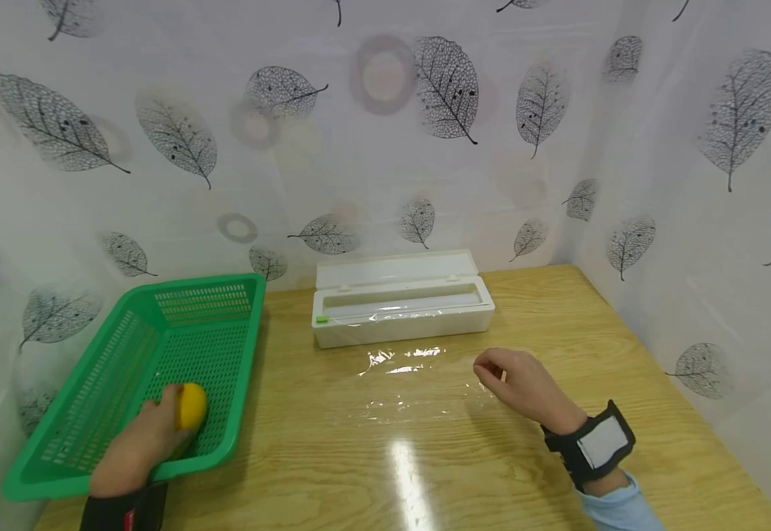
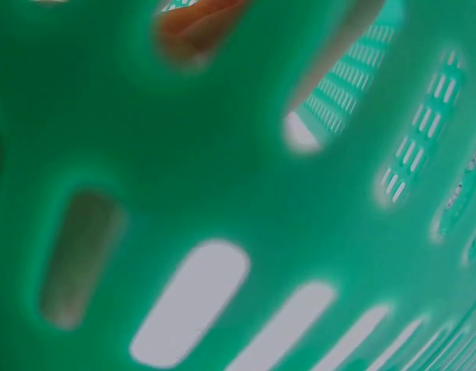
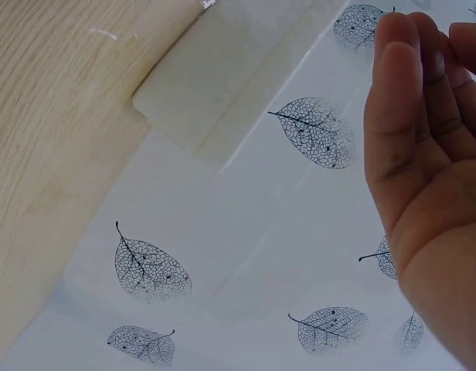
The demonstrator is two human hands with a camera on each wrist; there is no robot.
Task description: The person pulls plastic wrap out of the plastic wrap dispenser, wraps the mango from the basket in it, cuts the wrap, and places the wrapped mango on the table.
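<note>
My left hand [image 1: 142, 442] reaches into a green plastic basket [image 1: 247, 383] and grips a smooth yellow rounded fruit [image 1: 191, 407], its exact kind unclear. The basket's slotted wall [image 2: 222, 185] nearly fills the left wrist view, with only a bit of finger [image 2: 199, 31] showing through a slot. My right hand [image 1: 524, 383] hovers over the table's right side with fingers loosely bent and nothing seen in them. Nearby, clear plastic film [image 1: 405, 369] lies across the wood, glinting, in front of a white cling film box [image 1: 405, 324] with its lid raised.
The wooden table [image 1: 319, 472] meets a white leaf-patterned curtain [image 1: 372, 184] at the back and right. A pale roll [image 1: 412, 304] lies inside the box, and a small green piece [image 1: 322, 319] sits at its left front edge.
</note>
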